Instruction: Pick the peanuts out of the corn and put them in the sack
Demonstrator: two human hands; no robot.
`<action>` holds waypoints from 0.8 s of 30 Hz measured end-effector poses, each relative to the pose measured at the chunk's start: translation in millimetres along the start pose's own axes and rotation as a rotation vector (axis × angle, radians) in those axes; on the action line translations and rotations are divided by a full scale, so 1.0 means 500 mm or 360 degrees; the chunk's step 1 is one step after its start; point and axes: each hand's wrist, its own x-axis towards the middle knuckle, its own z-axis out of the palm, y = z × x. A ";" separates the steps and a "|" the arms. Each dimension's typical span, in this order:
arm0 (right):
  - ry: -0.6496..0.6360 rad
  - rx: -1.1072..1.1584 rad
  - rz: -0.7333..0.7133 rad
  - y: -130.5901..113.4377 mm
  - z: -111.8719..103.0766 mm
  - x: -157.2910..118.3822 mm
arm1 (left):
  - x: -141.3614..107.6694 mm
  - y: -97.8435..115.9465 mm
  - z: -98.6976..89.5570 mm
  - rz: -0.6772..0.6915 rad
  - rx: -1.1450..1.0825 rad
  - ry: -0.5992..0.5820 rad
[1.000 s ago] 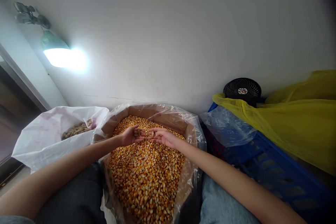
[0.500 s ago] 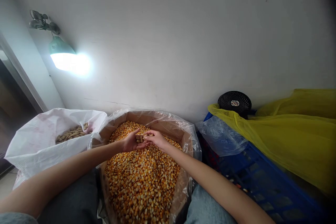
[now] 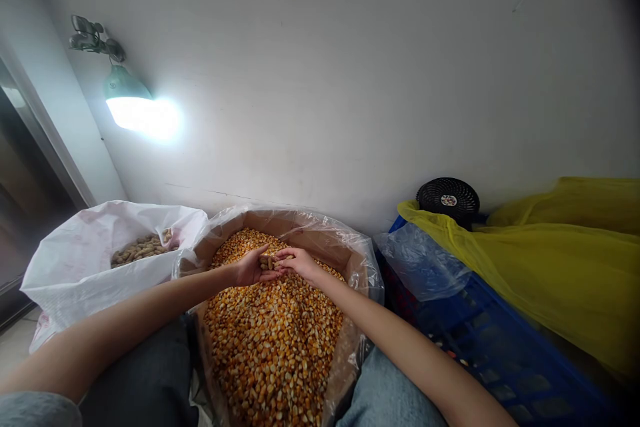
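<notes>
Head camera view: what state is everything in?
Left hand: palm up, bearing peanuts
Right hand: at those peanuts, grip unclear
Corn: loose, heaped
Lined bag: open
White sack: open, more peanuts inside
Lamp: lit
Fan: spinning or not, unclear
Yellow netting: partly over blue crate

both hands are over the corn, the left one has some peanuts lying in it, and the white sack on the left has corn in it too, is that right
Not quite: the white sack on the left shows peanuts, not corn, as the head view shows. The left hand, with its peanuts, and the right hand are over the corn.
</notes>
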 end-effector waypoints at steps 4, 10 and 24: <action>-0.0024 0.0023 0.0003 -0.006 -0.001 -0.001 | 0.000 0.003 -0.003 0.0005 0.0003 -0.0006; 0.0013 0.0142 0.0042 -0.014 -0.004 0.002 | -0.002 0.005 -0.004 0.0021 0.0002 0.0015; -0.0059 0.0245 -0.0020 -0.026 -0.007 -0.004 | -0.009 0.009 0.008 0.0066 0.0092 0.0046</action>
